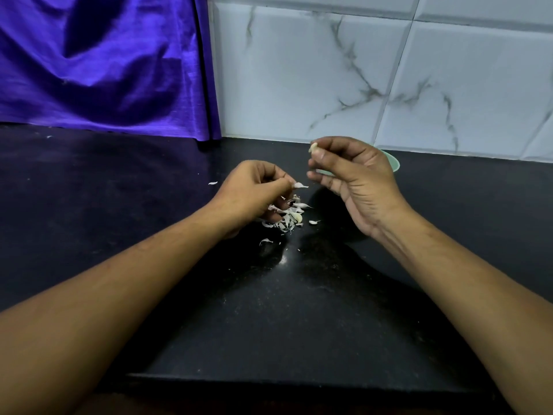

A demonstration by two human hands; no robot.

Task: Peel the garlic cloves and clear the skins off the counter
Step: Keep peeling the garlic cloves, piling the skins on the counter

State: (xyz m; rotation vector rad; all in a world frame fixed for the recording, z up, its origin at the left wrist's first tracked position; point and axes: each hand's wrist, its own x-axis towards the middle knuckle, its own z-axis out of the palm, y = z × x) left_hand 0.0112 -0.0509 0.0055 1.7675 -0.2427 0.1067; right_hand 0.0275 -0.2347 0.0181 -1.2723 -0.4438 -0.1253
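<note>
My right hand pinches a pale garlic clove between thumb and forefinger, raised above the black counter. My left hand pinches a thin white piece of skin at its fingertips, a little left of and below the clove. Under the left hand lies a small heap of papery skins, with what may be a clove or two among them. Loose skin flakes lie at the heap's edges and further left.
A pale green bowl stands behind my right hand, mostly hidden by it. A purple cloth hangs at the back left, down to the counter. White marbled wall tiles back the counter. The counter's front edge runs below my forearms.
</note>
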